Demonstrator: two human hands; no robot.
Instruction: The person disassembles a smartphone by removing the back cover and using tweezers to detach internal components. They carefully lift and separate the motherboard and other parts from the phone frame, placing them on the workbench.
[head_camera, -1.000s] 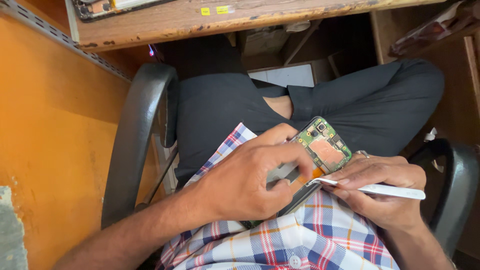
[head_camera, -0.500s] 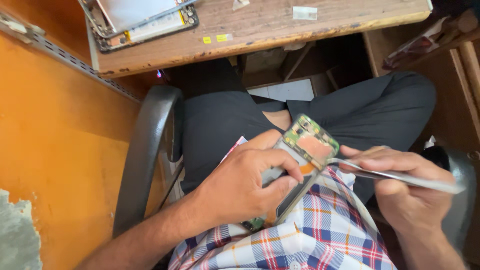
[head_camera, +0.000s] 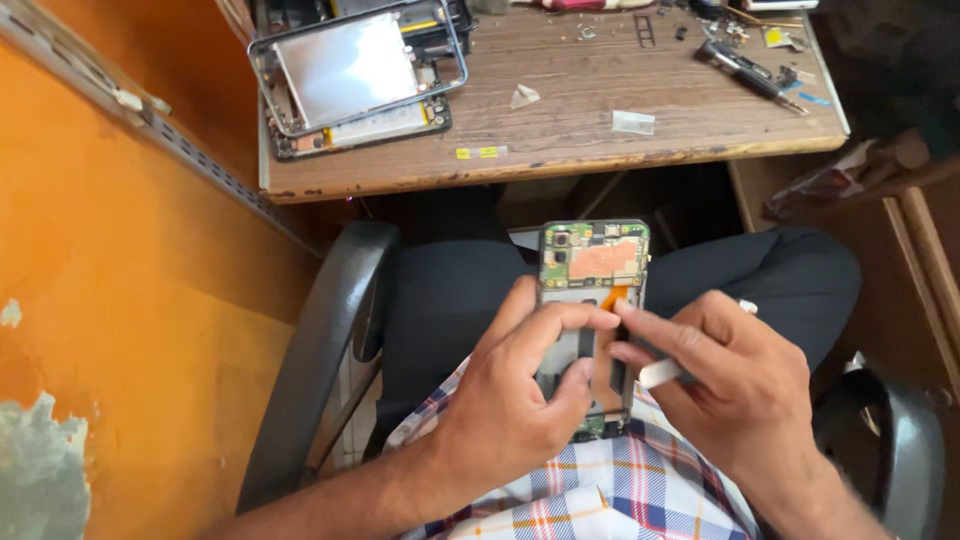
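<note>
An opened phone with a green circuit board and an orange flex strip showing is held upright over my lap. My left hand wraps around its lower half, thumb and fingers pressing on the middle. My right hand touches the orange strip with a fingertip and holds a thin white tool tucked under the fingers. My dark trousers and a checked shirt lie beneath.
A worn wooden table stands ahead with a dismantled phone frame and screen at its left, a screwdriver and small parts at its right. Black chair armrests flank me. An orange wall is at left.
The view has lifted, showing more of the table. The phone has turned from tilted to upright. My right hand has drawn the white tool in under its fingers and moved onto the phone.
</note>
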